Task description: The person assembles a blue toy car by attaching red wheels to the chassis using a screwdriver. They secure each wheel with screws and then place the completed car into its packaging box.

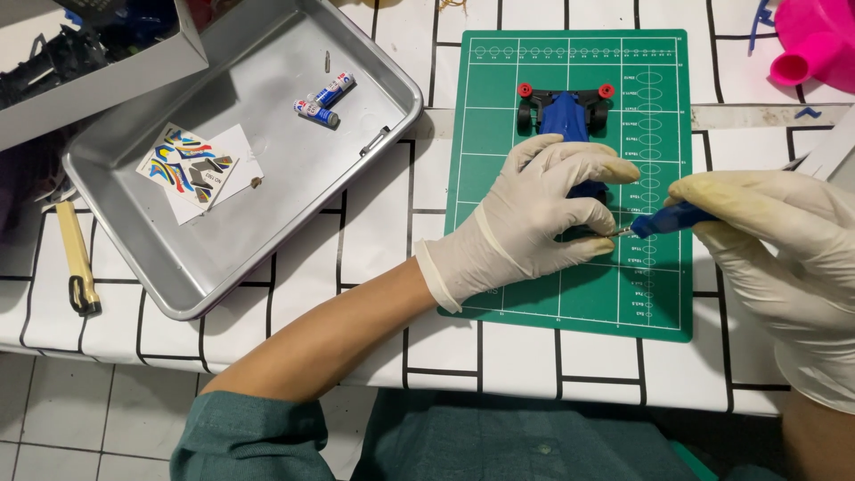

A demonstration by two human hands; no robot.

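Observation:
A small blue toy car (565,114) with black wheels and red rollers lies on a green cutting mat (499,134). My left hand (539,209), in a white glove, covers and grips the car's near half. In my gloved right hand (784,249) is a blue-handled screwdriver (668,219); its metal tip points left and meets the car by my left fingertips.
A metal tray (267,223) at the left holds a sticker sheet (191,167), two small batteries (325,98) and a screw. A grey box of black parts (80,53) overlaps its far corner. A yellow utility knife (76,258) lies at the far left. A pink object (815,40) stands top right.

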